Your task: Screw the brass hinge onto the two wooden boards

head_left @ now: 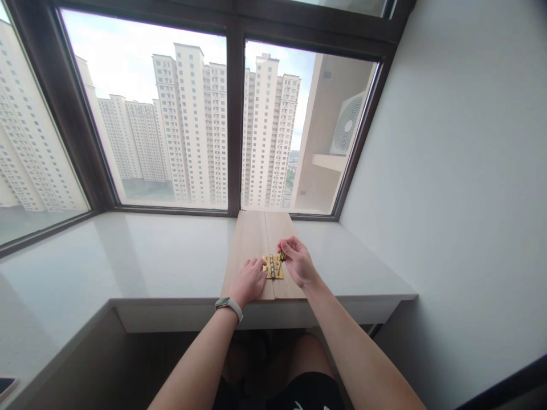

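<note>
Two light wooden boards [252,239] lie side by side on the white windowsill counter [162,256]. A brass hinge [272,266] sits across their seam near the front edge. My left hand [248,281], with a watch on its wrist, rests fingers-down on the left board and touches the hinge's left leaf. My right hand [296,262] is closed round a small screwdriver [281,259] with a yellow and black handle, its tip down on the hinge's right leaf.
Large dark-framed windows [233,119] rise behind the counter, and a white wall [453,171] closes the right side. The counter's front edge drops to a dark recess over my knees. A dark flat object [5,386] lies at the far left corner.
</note>
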`<action>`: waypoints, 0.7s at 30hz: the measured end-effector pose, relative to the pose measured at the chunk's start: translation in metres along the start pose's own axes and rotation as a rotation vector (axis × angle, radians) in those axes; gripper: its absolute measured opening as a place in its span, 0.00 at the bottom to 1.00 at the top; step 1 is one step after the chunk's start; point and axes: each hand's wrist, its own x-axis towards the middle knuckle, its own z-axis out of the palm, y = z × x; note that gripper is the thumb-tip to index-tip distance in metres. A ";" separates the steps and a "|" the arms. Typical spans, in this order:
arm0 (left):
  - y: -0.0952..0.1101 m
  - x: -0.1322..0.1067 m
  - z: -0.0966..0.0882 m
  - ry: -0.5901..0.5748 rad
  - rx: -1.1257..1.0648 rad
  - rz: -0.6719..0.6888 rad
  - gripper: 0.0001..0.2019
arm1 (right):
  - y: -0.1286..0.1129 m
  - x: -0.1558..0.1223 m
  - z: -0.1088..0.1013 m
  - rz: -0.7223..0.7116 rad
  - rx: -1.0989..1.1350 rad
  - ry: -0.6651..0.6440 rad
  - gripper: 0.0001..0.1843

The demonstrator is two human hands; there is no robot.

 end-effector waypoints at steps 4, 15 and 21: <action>0.000 0.000 0.000 0.002 -0.001 0.008 0.10 | -0.002 -0.001 0.003 -0.008 0.016 -0.005 0.11; 0.001 0.000 -0.001 0.000 0.005 -0.001 0.10 | 0.002 -0.001 0.002 0.001 -0.027 -0.001 0.13; 0.001 0.000 -0.001 -0.006 -0.003 -0.004 0.10 | 0.000 -0.002 0.009 -0.046 -0.087 0.030 0.17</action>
